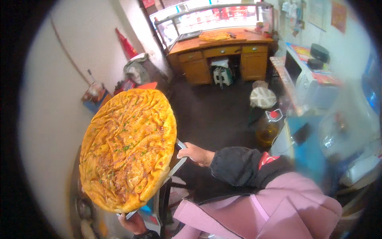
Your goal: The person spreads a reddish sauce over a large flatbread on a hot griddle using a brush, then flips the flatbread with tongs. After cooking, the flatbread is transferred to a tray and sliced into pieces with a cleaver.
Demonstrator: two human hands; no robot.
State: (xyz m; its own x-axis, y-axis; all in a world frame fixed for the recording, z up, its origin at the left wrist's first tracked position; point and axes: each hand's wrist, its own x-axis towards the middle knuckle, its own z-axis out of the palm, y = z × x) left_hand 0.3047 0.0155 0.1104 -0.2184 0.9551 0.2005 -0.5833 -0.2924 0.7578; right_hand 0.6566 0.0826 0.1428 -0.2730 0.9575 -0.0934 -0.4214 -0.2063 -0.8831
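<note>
A large round golden-brown flatbread (pixel 128 149), wrinkled and dotted with chopped green onion, lies over a metal carrier (pixel 179 163) whose flat bars show at its right and lower edges. My right hand (pixel 197 154) is closed around the bar at the right side. At the lower edge my left hand (pixel 133 223) grips another part of the metal, its fingers partly hidden under the bread. Most of the carrier is covered by the flatbread, so its full shape cannot be told.
Ahead, a wooden desk (pixel 223 51) with a glass screen bears another flatbread (pixel 215 36) and a dark tray (pixel 189 35). On the right are a round white-topped stool (pixel 262 97), an oil jug (pixel 267 131) and a cluttered counter. Bags and boxes line the left wall (pixel 59 98).
</note>
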